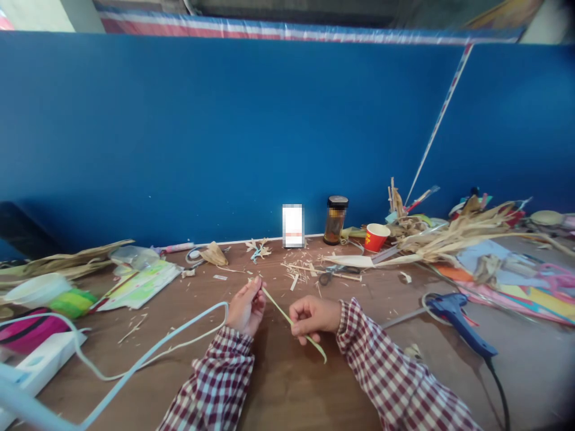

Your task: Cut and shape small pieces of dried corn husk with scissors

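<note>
A thin pale-green strip (279,308), like a strip of plant leaf or husk, is stretched slantwise between my two hands above the brown table. My left hand (248,304) pinches its upper end between thumb and fingertips. Lower down, my right hand (314,317) has its fingers closed round the strip, and the curled tail hangs out below them. Beyond the hands lie scattered straw-coloured scraps (300,269) and a pair of dark-handled scissors (331,274).
A blue glue gun (462,323) with a black cord lies at the right. Dried husks (462,233), a red paper cup (376,237) and a dark-lidded jar (336,220) stand behind. White cables (157,353) and a power strip (42,368) occupy the left. A blue partition (224,131) rises behind.
</note>
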{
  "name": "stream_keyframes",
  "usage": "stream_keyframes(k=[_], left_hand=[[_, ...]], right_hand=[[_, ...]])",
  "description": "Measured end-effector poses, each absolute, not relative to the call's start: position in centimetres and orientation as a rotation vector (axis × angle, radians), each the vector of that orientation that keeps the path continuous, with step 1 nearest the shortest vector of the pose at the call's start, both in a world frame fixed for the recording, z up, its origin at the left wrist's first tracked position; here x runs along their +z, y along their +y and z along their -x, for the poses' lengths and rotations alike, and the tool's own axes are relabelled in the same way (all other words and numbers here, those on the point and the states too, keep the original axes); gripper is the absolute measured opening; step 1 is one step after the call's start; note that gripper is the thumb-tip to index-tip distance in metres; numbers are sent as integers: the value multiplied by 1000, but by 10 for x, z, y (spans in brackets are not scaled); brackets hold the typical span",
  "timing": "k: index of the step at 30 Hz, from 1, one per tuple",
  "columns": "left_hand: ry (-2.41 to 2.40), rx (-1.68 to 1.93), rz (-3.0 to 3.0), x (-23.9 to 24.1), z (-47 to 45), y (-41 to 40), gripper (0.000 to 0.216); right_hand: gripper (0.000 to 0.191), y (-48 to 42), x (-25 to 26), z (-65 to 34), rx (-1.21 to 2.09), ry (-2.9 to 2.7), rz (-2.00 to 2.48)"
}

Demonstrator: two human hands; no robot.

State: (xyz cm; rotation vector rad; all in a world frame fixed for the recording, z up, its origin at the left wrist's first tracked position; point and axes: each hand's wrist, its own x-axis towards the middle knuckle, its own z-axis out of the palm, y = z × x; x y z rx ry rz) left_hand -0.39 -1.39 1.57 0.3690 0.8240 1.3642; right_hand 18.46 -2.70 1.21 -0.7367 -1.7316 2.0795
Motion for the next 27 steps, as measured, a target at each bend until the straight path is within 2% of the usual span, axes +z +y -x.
stream_keyframes(k=[8, 18, 22, 24, 27], left_hand=[[837, 1471, -145, 14, 21, 2, 16], [829, 1633, -69, 16, 36, 8, 20], [846, 1333, -531, 16, 9, -12, 17], [831, 1116, -738, 13, -6, -24, 24], [732, 991, -929, 9, -18, -34, 38]], right_hand=[[24, -25, 20, -199, 2083, -1789, 742], [29, -21, 18, -210, 1858, -1327, 512], [29, -20, 15, -202, 1826, -1240, 528], [29, -21, 11, -197, 1836, -1261, 572], [30, -22, 5, -188, 1880, -1337, 631]])
